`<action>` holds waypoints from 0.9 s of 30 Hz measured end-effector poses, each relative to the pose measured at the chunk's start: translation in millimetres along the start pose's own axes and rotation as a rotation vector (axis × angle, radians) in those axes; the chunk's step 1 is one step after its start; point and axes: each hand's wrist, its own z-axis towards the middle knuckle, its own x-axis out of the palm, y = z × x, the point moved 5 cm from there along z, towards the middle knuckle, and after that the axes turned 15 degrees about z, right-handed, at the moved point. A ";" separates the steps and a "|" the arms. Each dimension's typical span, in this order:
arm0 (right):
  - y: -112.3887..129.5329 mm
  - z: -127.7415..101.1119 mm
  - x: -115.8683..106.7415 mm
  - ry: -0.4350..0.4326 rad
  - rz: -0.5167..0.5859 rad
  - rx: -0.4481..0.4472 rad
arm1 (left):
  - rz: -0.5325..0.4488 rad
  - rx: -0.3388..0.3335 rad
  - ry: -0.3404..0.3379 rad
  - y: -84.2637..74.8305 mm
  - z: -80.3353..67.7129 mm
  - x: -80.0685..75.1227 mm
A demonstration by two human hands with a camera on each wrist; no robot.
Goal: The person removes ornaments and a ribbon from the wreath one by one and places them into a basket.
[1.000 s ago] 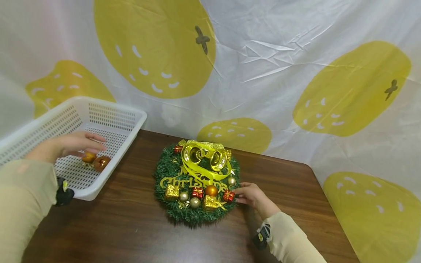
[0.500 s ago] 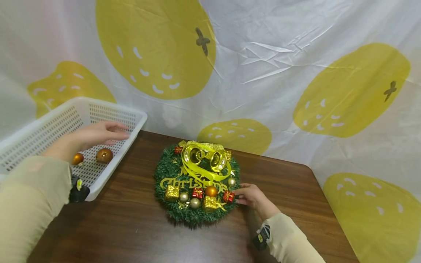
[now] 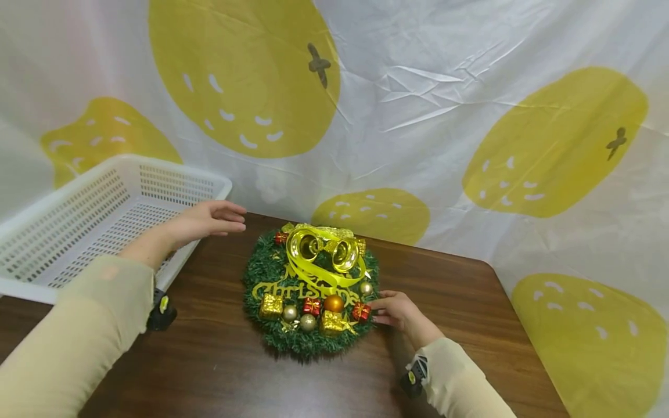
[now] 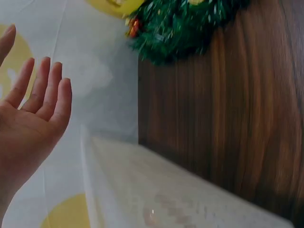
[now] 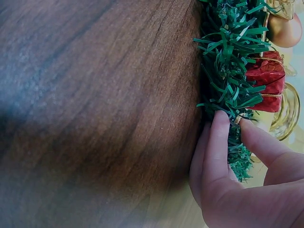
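A round green Christmas wreath [image 3: 261, 270] lies on the brown table. It carries gold bells [image 3: 345, 255], yellow ribbon, gold lettering, small wrapped gift boxes and several baubles. My right hand [image 3: 402, 313] pinches the wreath's right edge; in the right wrist view thumb and forefinger close on the green tinsel beside a red gift box [image 5: 268, 80]. My left hand [image 3: 209, 223] hovers past the right rim of a white plastic basket [image 3: 222, 186], left of the wreath. Its palm and spread fingers show bare in the left wrist view [image 4: 40, 114].
A white cloth with yellow fruit prints [image 3: 392, 145] hangs behind the table's back edge. The basket stands at the left, its near right part hidden by my left forearm. Wood tabletop [image 3: 460, 290] extends right and in front of the wreath.
My left hand has moved right, out from over the baubles in the basket and past its rim, toward the wreath. The right hand and the wreath have stayed put.
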 end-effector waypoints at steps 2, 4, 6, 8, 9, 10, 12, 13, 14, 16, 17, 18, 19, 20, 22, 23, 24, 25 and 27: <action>-0.7 0.3 -1.1 -0.004 0.000 0.002 | -0.025 0.024 0.007 -4.8 4.5 9.0; -1.0 0.3 -2.0 -0.009 -0.008 0.007 | -0.045 0.051 0.021 -8.8 8.9 19.1; -1.1 0.3 -2.4 -0.010 -0.010 0.010 | -0.061 0.073 0.049 -11.4 12.7 30.2; -1.2 0.5 -2.4 -0.007 -0.005 0.009 | -0.066 0.094 0.081 -12.2 16.1 41.7; -1.0 0.3 -2.2 -0.005 -0.006 0.007 | -0.073 0.104 0.096 -12.3 17.6 47.4; -1.0 0.1 -2.1 -0.005 -0.003 0.005 | -0.073 0.122 0.111 -13.1 18.9 53.0; -1.4 -0.4 -1.7 0.001 -0.002 0.002 | -0.080 0.148 0.133 -13.7 20.5 63.7; -1.3 -0.4 -1.3 0.001 -0.001 0.003 | -0.085 0.157 0.141 -13.5 21.0 68.4; -1.3 -0.5 -0.7 0.002 0.000 0.003 | -0.092 0.170 0.154 -13.6 21.0 73.2; -1.6 -0.6 0.0 0.008 0.007 0.005 | -0.107 0.183 0.177 -13.3 21.1 82.3; -1.9 -0.5 0.2 0.011 0.011 0.006 | -0.119 0.179 0.188 -12.7 20.8 86.6; -2.1 -0.5 0.3 0.014 0.015 0.008 | -0.129 0.179 0.201 -12.1 20.5 90.7; -1.9 -0.4 0.4 0.016 0.021 0.007 | -0.141 0.175 0.214 -11.5 20.4 94.6; -1.8 -0.1 0.4 0.019 0.025 0.005 | -0.145 0.182 0.227 -11.8 20.3 98.4; -1.4 0.3 0.2 0.023 0.030 0.003 | -0.163 0.181 0.251 -11.4 19.9 105.1; -1.2 0.6 0.1 0.022 0.034 0.002 | -0.167 0.183 0.262 -11.6 19.7 108.3; -1.0 0.9 0.0 0.021 0.038 0.001 | -0.169 0.188 0.274 -11.8 19.5 111.4; -0.8 1.2 -0.1 0.021 0.041 0.001 | -0.172 0.193 0.286 -12.2 19.2 114.3; -0.7 1.5 -0.2 0.018 0.046 0.002 | -0.172 0.197 0.302 -12.7 18.6 119.1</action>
